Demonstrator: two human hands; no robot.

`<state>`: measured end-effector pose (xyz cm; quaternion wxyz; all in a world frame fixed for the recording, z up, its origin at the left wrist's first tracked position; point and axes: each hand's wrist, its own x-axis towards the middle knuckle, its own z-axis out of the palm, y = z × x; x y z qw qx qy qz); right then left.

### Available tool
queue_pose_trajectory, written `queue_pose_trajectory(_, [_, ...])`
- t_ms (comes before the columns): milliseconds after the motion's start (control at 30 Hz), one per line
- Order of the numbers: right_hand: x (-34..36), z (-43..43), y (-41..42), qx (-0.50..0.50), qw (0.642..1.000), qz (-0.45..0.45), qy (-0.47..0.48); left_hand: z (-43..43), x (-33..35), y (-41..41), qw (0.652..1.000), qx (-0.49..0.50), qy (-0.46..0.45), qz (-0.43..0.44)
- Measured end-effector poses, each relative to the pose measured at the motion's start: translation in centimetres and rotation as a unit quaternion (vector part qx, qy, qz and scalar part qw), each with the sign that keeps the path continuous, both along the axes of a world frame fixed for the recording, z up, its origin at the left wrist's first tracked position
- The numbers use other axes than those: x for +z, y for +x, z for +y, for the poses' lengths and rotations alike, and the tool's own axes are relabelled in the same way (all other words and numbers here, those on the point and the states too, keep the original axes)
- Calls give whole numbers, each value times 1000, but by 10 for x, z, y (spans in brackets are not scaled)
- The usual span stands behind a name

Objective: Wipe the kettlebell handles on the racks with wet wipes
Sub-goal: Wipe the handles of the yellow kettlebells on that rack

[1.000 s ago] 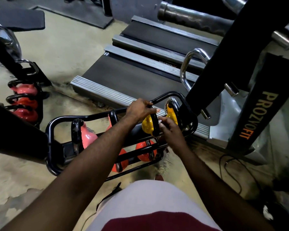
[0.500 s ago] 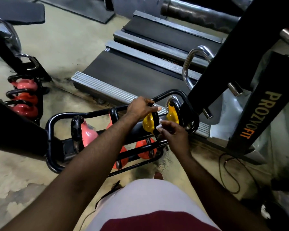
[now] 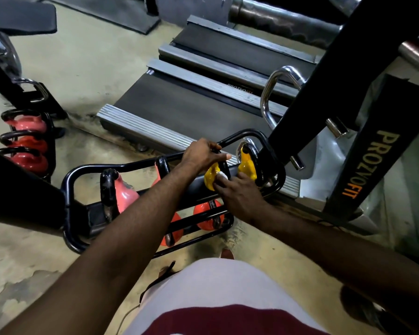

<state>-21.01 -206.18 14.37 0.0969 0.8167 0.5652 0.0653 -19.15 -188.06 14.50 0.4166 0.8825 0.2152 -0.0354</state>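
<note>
A low black tube rack [image 3: 82, 169] holds pink kettlebells [image 3: 125, 194], orange ones [image 3: 205, 213] on the lower tier, and two yellow kettlebells [image 3: 247, 166] at its right end. My left hand [image 3: 202, 154] grips the top of the left yellow kettlebell [image 3: 211, 176], around its black handle. My right hand [image 3: 240, 195] pinches a small white wet wipe [image 3: 221, 175] and presses it against that kettlebell's handle, low on the near side. Most of the handle is hidden by my hands.
Two treadmill decks [image 3: 179, 110] lie just behind the rack. A black machine post [image 3: 324, 76] marked PROZVOFIT rises at the right with chrome handles. A second rack with pink and red kettlebells [image 3: 27, 141] stands at the far left. A cable lies on the floor near my feet.
My right hand has slid down and toward me along the yellow kettlebell's handle with the wipe. My left hand has stayed gripping the top.
</note>
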Motion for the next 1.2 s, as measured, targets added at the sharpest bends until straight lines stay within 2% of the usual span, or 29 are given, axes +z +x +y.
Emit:
queue_pose_trajectory(67, [5,16,-10,-56,995,34,-75,1,0,0,1000,2,-2,0])
queue_pose_trajectory(133, [5,24,-17,-82,991,54,-95,2,0,-1,1000,4,0,0])
queue_pose_trajectory(367, [-15,-21,-11,-3,993,33,111,4,-4,0,1000,4,-1,-2])
queue_pose_trajectory(467, [-26,-33,-4,-31,972,132,191,5,-3,2,1000,-6,-3,3])
queue_pose_trajectory(533, [-33,-34,-7,-106,926,247,265,5,-3,2,1000,-3,-3,4])
queue_pose_trajectory(633, [-37,-30,-13,-210,819,384,371,6,-3,1,1000,4,-5,3])
queue_pose_trajectory(733, [-38,-27,-19,-271,756,437,404,4,-3,0,1000,13,-10,0])
queue_pose_trajectory(833, [-41,-25,-23,-331,674,496,435,2,-3,-1,1000,18,-14,-3])
queue_pose_trajectory(867, [-41,-25,-23,-347,654,514,433,2,-3,-1,1000,19,-14,-4])
queue_pose_trajectory(967, [-33,-18,-18,-379,622,547,412,0,-4,-2,1000,20,-17,-2])
queue_pose_trajectory(1100, [-3,2,8,-412,514,672,338,-1,-3,-3,1000,19,-22,0])
queue_pose_trajectory(1200, [17,15,22,-421,454,703,350,-3,-4,-1,1000,21,-16,-1])
